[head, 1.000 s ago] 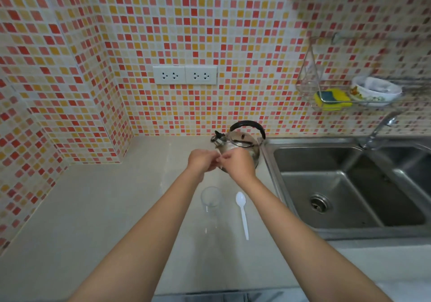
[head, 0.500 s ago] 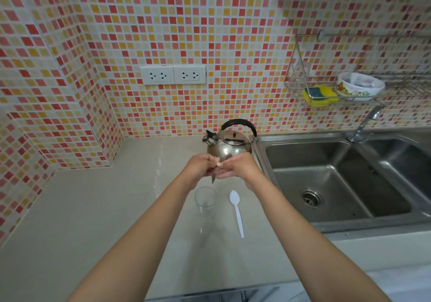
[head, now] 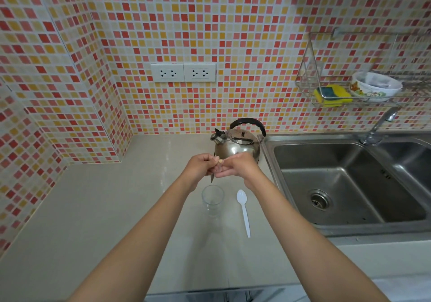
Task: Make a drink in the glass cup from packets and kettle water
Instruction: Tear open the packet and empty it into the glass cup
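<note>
An empty clear glass cup (head: 212,199) stands on the beige counter (head: 93,208). Just above and behind it, my left hand (head: 200,165) and my right hand (head: 238,165) meet and pinch a small packet (head: 217,169) between their fingertips. Most of the packet is hidden; a dark corner of it sticks out below my left hand. A white plastic spoon (head: 243,210) lies to the right of the cup. The steel kettle (head: 236,143) with a black handle stands behind my hands, beside the sink.
A steel double sink (head: 345,185) with a tap (head: 377,126) fills the right side. A wire rack (head: 310,77) on the tiled wall holds a yellow sponge (head: 332,94) and a bowl (head: 375,87). Two wall sockets (head: 183,72) sit above the counter.
Both hands, still joined on the packet, have come slightly lower and closer to the cup. The camera view has shifted a little to the right.
</note>
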